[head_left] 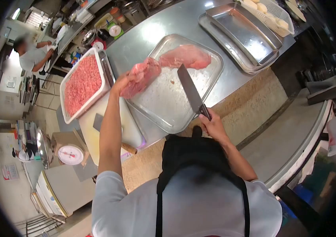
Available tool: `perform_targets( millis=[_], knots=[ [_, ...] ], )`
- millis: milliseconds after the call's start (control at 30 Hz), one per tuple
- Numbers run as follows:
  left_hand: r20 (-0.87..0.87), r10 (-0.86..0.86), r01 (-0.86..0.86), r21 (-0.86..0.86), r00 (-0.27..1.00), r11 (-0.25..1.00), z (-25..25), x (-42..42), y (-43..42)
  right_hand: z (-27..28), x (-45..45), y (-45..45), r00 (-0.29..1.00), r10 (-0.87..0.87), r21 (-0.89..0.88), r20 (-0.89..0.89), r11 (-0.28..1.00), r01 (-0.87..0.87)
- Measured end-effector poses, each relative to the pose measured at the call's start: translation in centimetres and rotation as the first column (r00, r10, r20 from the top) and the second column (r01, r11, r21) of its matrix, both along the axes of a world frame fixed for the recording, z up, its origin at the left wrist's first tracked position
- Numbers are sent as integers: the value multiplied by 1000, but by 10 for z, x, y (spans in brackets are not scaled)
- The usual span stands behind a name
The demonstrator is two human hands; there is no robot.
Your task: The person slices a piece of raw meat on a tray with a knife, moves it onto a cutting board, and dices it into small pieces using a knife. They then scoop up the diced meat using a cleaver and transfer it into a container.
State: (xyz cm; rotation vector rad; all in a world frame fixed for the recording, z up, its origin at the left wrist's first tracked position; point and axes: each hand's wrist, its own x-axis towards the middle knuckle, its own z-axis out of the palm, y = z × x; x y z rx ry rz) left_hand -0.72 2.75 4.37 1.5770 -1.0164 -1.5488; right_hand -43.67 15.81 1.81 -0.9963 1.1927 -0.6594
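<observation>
"Gripping this big piece of meat (143,77), we're holding it over the left side of the metal tray (168,110), aren't we?"

"Yes, our left hand (123,83) is clasping its outer end, though we're not managing to tell whether the meat is resting or hanging slightly raised."

"And our right hand (214,125)?"

"Its fingers are wrapping around the handle of a knife (190,90); the blade is slanting over the tray, pointing toward a second piece of meat (187,57), which is lying at the far side."

"How far along are we looking?"

"Neither large piece is showing a clear slice from here, so we're judging both uncut. Left of the tray, a white tub (106,79) is brimming with small bits of meat (83,85), so that portion is looking done."

"What else is surrounding us?"

"A pale cutting board (130,126) is lying beside the tray, a wooden handle (129,148) showing near its edge. The tray is sitting on the steel counter (132,43), and metal pans (243,35) are standing to the right."
</observation>
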Motion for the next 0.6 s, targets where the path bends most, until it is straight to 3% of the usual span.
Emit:
perform_targets(
  millis=[100, 133, 233, 267, 367, 500, 600],
  knots=[
    [-221, 30, 25, 240, 975, 970, 4, 8, 5, -6, -10, 19, 999, 32, 32, -23, 999, -31],
    [-178, 19, 18, 203, 984, 979, 8, -4, 11, -7, -13, 20, 999, 35, 32, -25, 999, -34],
    [239, -136, 97, 170, 961, 981, -26, 26, 13, -4, -16, 19, 1000, 21, 43, -7, 999, -20],
    [285, -156, 91, 228, 946, 969, -33, 26, 16, -4, -16, 21, 1000, 11, 60, 0, 998, -11],
    [155, -80, 52, 176, 985, 983, -39, 6, 32, -12, -21, 20, 1000, -2, 3, 19, 1000, 2],
    [344, -29, -5, 97, 939, 995, -43, -10, 32, 5, -19, 14, 999, 37, 30, 20, 999, -38],
    [361, -14, -23, 99, 933, 995, -43, -15, 33, 15, -6, 7, 994, 57, 4, 89, 998, -58]
  ],
)
